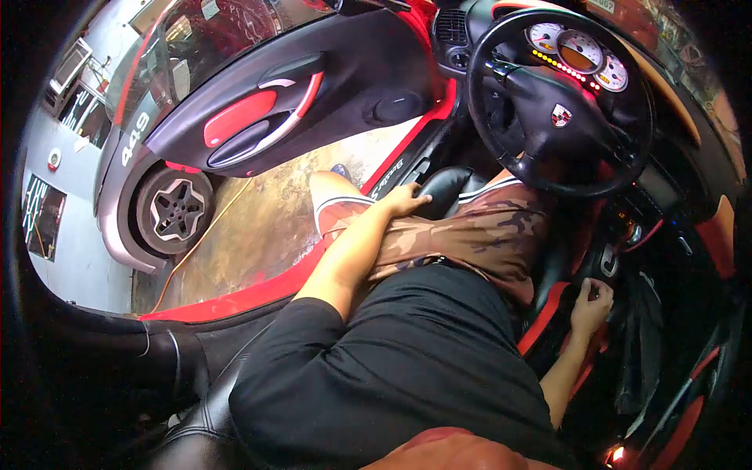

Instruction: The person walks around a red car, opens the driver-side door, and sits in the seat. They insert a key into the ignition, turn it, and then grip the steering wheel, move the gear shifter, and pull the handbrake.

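Note:
I am seated at a black steering wheel [540, 131] that bears a crest at its hub. My left hand [407, 201] lies on the front edge of the black leather seat [444, 192], beside my thigh in camouflage shorts [478, 239], its fingers laid out and holding nothing I can see. Over the dark centre console, my right hand [593, 304] hovers with fingers curled together near a silver-ringed shifter base [609, 258]. Whatever may be between those fingers is too small or hidden to make out. Neither hand touches the wheel.
The driver's door [313, 117], with a red panel, stands wide open on the left. Beyond the red sill [235, 301] are a stained floor, an orange cord [202, 235] and another car's wheel [172, 208]. White-faced gauges [580, 52] glow behind the wheel.

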`<action>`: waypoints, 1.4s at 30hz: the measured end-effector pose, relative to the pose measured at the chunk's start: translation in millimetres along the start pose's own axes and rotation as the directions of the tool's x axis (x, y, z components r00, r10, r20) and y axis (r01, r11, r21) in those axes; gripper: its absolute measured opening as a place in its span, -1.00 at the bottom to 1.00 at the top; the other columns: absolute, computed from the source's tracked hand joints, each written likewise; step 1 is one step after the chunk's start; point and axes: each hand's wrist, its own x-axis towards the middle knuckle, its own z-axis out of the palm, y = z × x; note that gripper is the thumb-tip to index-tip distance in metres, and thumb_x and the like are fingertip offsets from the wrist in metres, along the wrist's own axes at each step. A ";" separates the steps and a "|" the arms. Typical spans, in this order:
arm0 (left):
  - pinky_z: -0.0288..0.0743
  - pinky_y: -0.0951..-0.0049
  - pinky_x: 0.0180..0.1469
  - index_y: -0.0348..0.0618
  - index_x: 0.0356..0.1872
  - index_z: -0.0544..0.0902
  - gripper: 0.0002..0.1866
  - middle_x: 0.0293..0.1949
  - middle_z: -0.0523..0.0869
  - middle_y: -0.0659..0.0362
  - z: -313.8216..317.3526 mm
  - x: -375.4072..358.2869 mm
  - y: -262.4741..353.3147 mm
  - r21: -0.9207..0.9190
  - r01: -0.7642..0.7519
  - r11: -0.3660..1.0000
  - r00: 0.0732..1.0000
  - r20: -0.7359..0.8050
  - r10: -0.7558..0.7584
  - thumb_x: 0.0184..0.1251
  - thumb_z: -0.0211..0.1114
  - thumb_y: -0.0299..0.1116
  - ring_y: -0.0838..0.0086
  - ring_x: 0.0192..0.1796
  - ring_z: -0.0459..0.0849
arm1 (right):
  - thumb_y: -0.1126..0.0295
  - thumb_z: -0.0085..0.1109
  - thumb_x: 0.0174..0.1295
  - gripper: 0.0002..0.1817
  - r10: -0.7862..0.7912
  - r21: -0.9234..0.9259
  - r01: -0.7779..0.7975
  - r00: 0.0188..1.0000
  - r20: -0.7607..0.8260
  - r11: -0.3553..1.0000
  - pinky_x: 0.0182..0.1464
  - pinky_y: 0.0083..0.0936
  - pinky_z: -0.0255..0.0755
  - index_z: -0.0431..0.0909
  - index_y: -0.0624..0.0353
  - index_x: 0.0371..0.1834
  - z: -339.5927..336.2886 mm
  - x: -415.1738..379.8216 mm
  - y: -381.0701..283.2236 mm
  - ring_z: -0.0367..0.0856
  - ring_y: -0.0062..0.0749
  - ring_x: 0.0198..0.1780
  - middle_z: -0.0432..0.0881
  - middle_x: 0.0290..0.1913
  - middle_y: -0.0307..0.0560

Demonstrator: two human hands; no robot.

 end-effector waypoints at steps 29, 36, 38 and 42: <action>0.45 0.12 0.35 -0.34 0.30 0.54 -0.18 0.22 0.65 -0.27 -0.6 1.1 3.5 0.063 -0.016 0.998 1.000 0.008 0.016 0.33 0.29 0.25 -0.05 0.30 0.62 | 0.25 0.32 0.31 -0.76 0.114 0.058 -0.118 0.991 0.070 0.991 0.17 -0.12 0.41 0.70 0.24 -0.20 -11.4 1.8 -22.0 0.56 0.05 0.04 0.68 -0.08 0.06; 0.52 0.13 0.27 -0.34 0.32 0.53 -0.14 0.13 0.71 -0.26 0.1 2.8 3.2 0.059 0.001 0.998 1.000 0.010 -0.002 0.32 0.31 0.28 -0.01 0.22 0.69 | 0.21 0.31 0.31 -0.75 0.116 0.057 -0.120 0.991 0.065 0.991 0.11 -0.10 0.43 0.70 0.20 -0.23 -12.4 0.9 -23.1 0.56 0.06 0.00 0.66 -0.13 0.05; 0.52 0.13 0.26 -0.35 0.31 0.53 -0.14 0.13 0.71 -0.26 -1.5 -2.3 8.3 0.051 0.004 0.999 1.000 0.005 -0.004 0.32 0.31 0.29 -0.01 0.21 0.69 | 0.20 0.32 0.30 -0.75 0.142 0.061 -0.148 0.985 0.095 0.987 0.11 -0.10 0.44 0.70 0.18 -0.23 -12.4 1.5 -21.6 0.56 0.05 0.00 0.65 -0.13 0.04; 0.51 0.13 0.29 -0.35 0.31 0.54 -0.14 0.15 0.69 -0.26 2.1 2.9 -0.3 0.080 -0.024 0.997 0.999 -0.028 0.026 0.31 0.31 0.29 -0.02 0.24 0.67 | 0.20 0.32 0.29 -0.76 0.120 0.082 -0.124 0.992 0.050 0.989 0.10 -0.08 0.45 0.71 0.18 -0.24 -12.3 -0.3 -23.7 0.56 0.07 0.00 0.65 -0.14 0.06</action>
